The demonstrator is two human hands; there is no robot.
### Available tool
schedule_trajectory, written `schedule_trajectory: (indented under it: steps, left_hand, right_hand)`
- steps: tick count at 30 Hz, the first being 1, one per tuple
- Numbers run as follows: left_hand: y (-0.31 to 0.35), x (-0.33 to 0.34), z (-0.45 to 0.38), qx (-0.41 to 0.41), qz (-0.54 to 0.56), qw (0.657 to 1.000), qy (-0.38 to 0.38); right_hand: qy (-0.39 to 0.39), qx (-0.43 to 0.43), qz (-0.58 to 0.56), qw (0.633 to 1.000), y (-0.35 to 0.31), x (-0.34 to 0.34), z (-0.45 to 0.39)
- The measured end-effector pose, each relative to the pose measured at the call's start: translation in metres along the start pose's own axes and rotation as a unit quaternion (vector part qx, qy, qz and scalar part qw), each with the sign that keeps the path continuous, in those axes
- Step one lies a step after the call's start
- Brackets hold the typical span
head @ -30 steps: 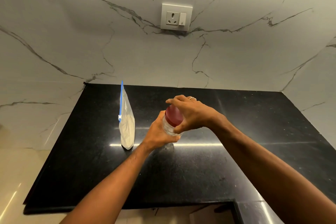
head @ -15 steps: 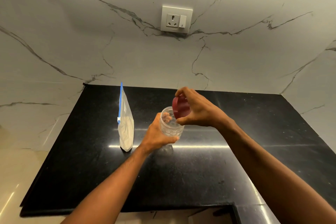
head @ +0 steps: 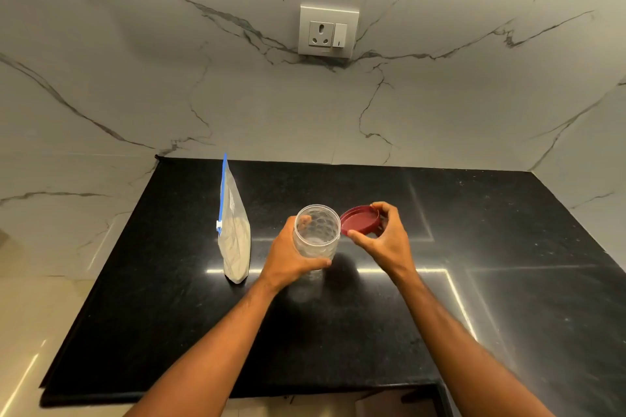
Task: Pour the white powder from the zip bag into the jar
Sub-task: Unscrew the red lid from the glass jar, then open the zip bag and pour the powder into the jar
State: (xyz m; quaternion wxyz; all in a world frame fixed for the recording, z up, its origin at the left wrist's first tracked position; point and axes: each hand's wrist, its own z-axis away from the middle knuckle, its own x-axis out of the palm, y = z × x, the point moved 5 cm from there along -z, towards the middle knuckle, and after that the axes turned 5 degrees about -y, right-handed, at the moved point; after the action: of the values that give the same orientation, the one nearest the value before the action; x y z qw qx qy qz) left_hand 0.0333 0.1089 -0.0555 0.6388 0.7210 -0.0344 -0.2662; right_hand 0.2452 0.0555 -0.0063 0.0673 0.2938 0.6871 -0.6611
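Note:
A clear plastic jar (head: 317,230) with no lid on it is gripped around its side by my left hand (head: 288,257), near the middle of the black countertop (head: 372,332). Its mouth faces up and it looks empty. My right hand (head: 386,240) holds the dark red lid (head: 359,220) just right of the jar's rim, underside up. The zip bag (head: 233,230) with white powder stands upright to the left of the jar, its blue zip strip closed at the top. Neither hand touches it.
A marble wall runs behind and to both sides of the counter, with a socket and switch plate (head: 328,31) high at the centre. The counter's front edge has a cut-out at the lower right (head: 399,399). A pale floor lies to the left.
My right hand twisted the red lid off the jar and carried it to the right, turning it underside up. The jar stayed in my left hand. The bag has not moved.

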Motion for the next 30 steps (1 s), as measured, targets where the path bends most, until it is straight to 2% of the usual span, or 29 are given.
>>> schedule_trajectory:
  steps: [10, 16, 30]
  left_hand:
    - [-0.026, 0.004, 0.011, -0.043, -0.009, 0.999, 0.006]
    - [-0.026, 0.006, 0.011, -0.042, -0.01, 0.999, 0.002]
    - [-0.025, 0.008, 0.022, -0.025, -0.012, 1.0, 0.006]
  right_hand:
    - [0.004, 0.066, 0.066, 0.996, 0.068, 0.03, 0.032]
    - [-0.008, 0.04, 0.104, 0.994, 0.072, 0.041, 0.035]
    - [-0.044, 0.076, 0.171, 0.981, 0.081, 0.05, 0.031]
